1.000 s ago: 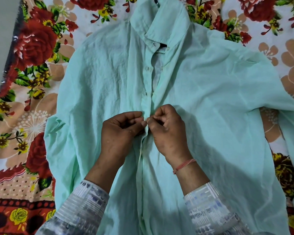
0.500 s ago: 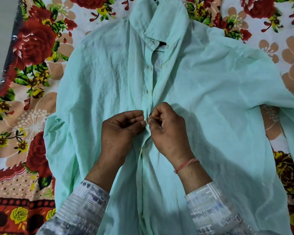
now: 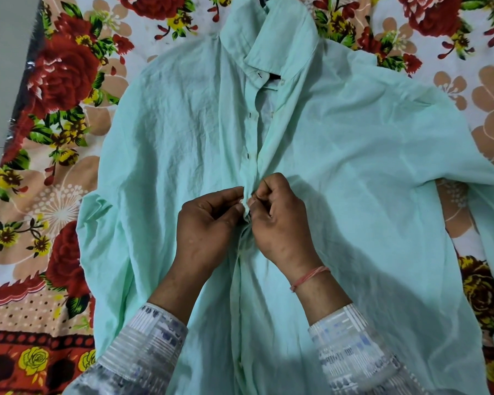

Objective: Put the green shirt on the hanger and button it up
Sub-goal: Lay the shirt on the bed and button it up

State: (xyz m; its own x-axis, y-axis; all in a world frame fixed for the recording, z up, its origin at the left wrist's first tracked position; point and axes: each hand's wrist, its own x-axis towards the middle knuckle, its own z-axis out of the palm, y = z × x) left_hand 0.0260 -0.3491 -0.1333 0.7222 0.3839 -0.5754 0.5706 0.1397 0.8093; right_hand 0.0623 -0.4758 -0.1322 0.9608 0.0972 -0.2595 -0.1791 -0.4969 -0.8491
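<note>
Green shirt (image 3: pixel 340 172) spread flat, front up, on floral bedsheet (image 3: pixel 54 89), collar (image 3: pixel 271 35) at far end. Left hand (image 3: pixel 208 223) and right hand (image 3: pixel 280 223) meet mid-chest on front strip, each pinching fabric edge between thumb and fingers (button itself hidden). Two buttons above (image 3: pixel 249 156) sit on strip, top gapes open. Red thread (image 3: pixel 308 277) round right wrist. Hanger not visible.
</note>
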